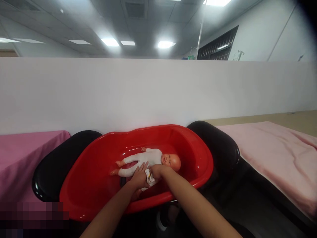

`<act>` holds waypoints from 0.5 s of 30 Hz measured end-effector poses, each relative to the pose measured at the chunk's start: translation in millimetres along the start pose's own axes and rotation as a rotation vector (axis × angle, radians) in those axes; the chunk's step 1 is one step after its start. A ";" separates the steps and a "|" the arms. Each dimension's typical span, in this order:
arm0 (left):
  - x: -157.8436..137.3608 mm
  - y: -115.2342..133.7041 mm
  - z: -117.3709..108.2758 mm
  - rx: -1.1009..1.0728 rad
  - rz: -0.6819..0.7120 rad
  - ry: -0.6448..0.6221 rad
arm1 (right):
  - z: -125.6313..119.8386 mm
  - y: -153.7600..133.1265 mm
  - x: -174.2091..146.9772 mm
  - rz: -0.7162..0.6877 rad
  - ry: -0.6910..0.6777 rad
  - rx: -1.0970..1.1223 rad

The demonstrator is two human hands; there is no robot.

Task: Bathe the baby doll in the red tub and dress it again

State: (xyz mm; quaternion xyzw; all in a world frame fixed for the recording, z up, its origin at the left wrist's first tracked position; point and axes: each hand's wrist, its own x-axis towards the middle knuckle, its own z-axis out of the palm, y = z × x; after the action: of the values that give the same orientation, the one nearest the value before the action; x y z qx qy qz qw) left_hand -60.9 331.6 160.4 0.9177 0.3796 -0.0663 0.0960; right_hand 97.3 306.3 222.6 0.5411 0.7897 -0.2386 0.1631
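A baby doll (153, 155) with white fabric body lies on its back in a red baby bathtub (81, 178), head to the right and feet to the left. My left hand (140, 175) rests on the doll's lower belly, its fingers stretched out. Closed at the doll's chest, my right hand (157, 170) grips a small white cloth (149, 176) with coloured marks. This cloth sits between my two hands, against the doll's near side. My forearms hide part of the doll's near arm. The fingertips of my right hand are mostly hidden.
Black padded rests (215, 143) flank the tub on both sides. A pink-covered bed (269, 152) stands to the right, and a darker pink sheet (27, 152) covers a surface at left. Behind the tub runs a low white partition (148, 92); a shoe (160, 222) shows below.
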 end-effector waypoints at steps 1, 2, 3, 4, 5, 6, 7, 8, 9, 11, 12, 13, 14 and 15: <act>-0.6 0.6 -1.2 0.011 -0.010 -0.005 | 0.1 0.5 1.2 -0.006 -0.022 0.019; -1.1 1.0 -2.0 0.017 -0.009 -0.005 | -0.2 1.2 1.9 -0.014 -0.027 0.036; -1.5 1.1 -2.3 0.017 -0.005 -0.003 | -1.0 2.1 2.0 -0.024 -0.011 0.050; -1.7 0.9 -1.9 0.009 -0.004 0.002 | -2.2 3.2 1.4 -0.034 0.023 0.062; -1.6 0.4 -1.0 -0.008 -0.004 0.013 | -3.8 4.4 0.2 -0.041 0.070 0.071; -1.2 -0.2 0.5 -0.029 -0.008 0.027 | -5.5 5.5 -1.7 -0.043 0.123 0.081; -0.8 -0.9 2.3 -0.049 -0.011 0.042 | -7.1 6.4 -4.1 -0.039 0.172 0.090; -0.3 -1.6 4.1 -0.065 -0.018 0.057 | -8.4 6.9 -6.7 -0.032 0.206 0.099; 0.0 -2.2 5.6 -0.075 -0.022 0.069 | -9.5 6.9 -9.5 -0.024 0.224 0.109; -0.1 -3.1 7.4 -0.075 -0.013 0.084 | -10.4 5.2 -14.8 -0.003 0.234 0.126; -0.3 -3.5 7.7 -0.068 -0.007 0.084 | -10.5 3.7 -17.1 0.006 0.236 0.134; -0.4 -4.2 7.9 -0.062 -0.004 0.089 | -10.6 2.0 -19.3 0.015 0.240 0.142; -0.3 -5.1 8.2 -0.055 0.002 0.098 | -10.7 0.1 -21.4 0.025 0.249 0.154; 0.2 -6.3 9.0 -0.047 0.012 0.109 | -11.0 -1.6 -23.3 0.032 0.280 0.161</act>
State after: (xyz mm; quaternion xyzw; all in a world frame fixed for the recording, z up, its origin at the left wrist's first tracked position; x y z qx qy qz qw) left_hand -65.7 334.1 150.9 0.9197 0.3804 -0.0067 0.0971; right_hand 104.2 293.8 244.1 0.5931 0.7743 -0.2205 0.0114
